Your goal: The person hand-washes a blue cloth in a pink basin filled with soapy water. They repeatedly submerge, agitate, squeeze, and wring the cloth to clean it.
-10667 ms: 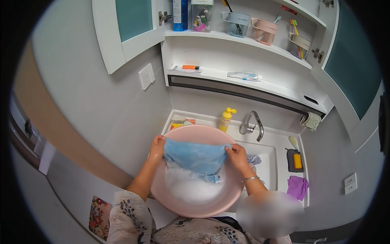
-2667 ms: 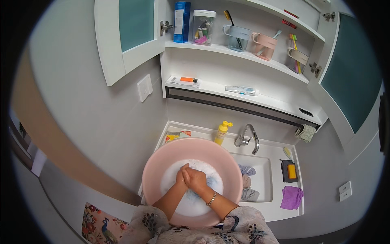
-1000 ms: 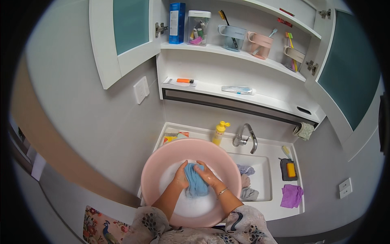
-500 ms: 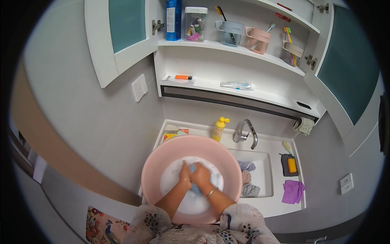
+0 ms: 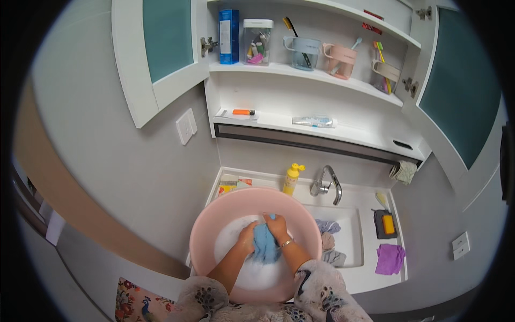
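A wide pink basin holds white soapy suds. Over them hangs a wet blue cloth, bunched at its top and trailing down to the foam. My left hand is closed on the cloth's left side, its fingers partly hidden behind it. On the right side my right hand grips the same cloth, a bit of blue poking out above the fingers. A bracelet circles my right wrist.
Beside the basin is a white sink with several wet cloths in it. Behind stand a yellow bottle and a chrome faucet. A purple cloth and yellow soap lie at right. Open cabinet doors flank the shelves.
The blue cloth, mostly hidden between my pressed-together hands before, is now lifted and spread between them. My hands have moved slightly apart. The whole view has shifted a little.
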`<state>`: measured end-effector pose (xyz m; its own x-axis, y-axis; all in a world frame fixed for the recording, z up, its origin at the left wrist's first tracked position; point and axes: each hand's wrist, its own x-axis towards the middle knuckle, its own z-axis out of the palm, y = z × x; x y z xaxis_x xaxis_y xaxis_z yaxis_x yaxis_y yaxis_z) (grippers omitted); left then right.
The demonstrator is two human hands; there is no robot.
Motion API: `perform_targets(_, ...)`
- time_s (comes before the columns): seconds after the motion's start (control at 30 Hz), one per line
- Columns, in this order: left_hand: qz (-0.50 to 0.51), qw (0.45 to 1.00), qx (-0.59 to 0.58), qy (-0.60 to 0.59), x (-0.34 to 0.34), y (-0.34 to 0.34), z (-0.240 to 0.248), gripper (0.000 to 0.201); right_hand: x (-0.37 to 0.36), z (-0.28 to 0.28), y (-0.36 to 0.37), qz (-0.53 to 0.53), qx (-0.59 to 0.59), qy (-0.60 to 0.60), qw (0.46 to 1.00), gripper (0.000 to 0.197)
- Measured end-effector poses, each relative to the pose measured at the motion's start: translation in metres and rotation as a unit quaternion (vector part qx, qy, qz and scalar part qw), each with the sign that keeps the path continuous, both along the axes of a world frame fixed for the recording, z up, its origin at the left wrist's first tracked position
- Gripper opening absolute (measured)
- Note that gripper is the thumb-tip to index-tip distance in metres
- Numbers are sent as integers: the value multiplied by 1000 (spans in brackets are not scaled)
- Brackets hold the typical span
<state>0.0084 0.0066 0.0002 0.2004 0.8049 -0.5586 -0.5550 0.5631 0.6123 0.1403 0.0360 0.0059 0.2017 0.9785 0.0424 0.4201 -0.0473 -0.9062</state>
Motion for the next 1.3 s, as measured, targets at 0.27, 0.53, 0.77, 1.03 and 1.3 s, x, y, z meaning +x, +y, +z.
perform_targets(0.27, -106, 902, 4, 419, -55, 11, -109, 53, -9, -32, -33, 137, -164, -231, 949, 69)
perform_targets(0.53, 28, 985, -138, -103, -48, 21, -64, 43, -13, -3, -34, 170, -115, 199, 958, 31)
perform_targets(0.77, 94, 989, 110, -12, -16, 10, -42, 37, -51, 60, -88, 113, 80, -237, 962, 31)
perform_targets(1.03, 87, 993, 49, -61, 9, -15, 8, 35, -40, 61, -79, 60, 160, -218, 961, 37)
perform_targets(1.3, 49, 997, 33, -58, 9, -12, 9, 23, -26, 69, -48, -41, 89, -213, 972, 34)
